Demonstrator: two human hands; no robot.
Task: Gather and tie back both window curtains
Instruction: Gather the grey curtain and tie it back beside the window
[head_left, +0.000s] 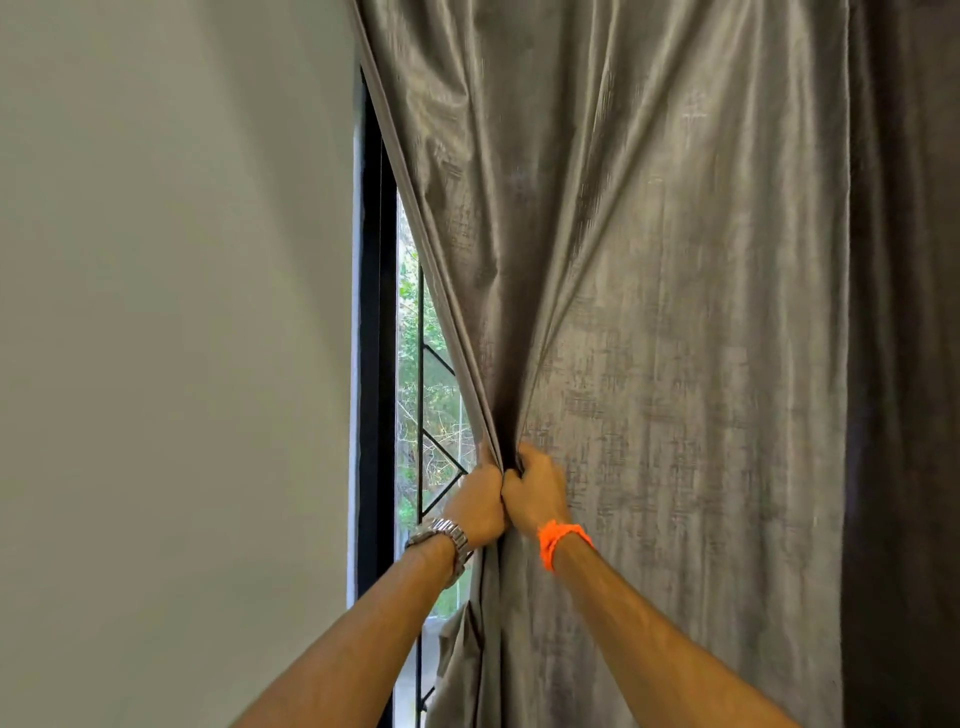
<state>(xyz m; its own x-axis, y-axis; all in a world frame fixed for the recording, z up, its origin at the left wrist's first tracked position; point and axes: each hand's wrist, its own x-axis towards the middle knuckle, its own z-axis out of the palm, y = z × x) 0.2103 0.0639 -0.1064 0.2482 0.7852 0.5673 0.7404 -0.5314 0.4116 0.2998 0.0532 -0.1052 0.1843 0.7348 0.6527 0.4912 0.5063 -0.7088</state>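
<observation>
A grey velvet-like curtain (649, 260) hangs over the window, its left edge pulled rightward into folds. My left hand (480, 501), with a metal watch on the wrist, grips the curtain's left hem. Right beside it, touching, my right hand (535, 488), with an orange band on the wrist, clutches a bunch of the same fabric. A darker curtain (904, 364) hangs at the far right. No tie-back is visible.
A plain pale wall (171, 338) fills the left half. Between wall and curtain show the black window frame (371, 364) and a strip of glass with a metal grille (431, 415) and greenery outside.
</observation>
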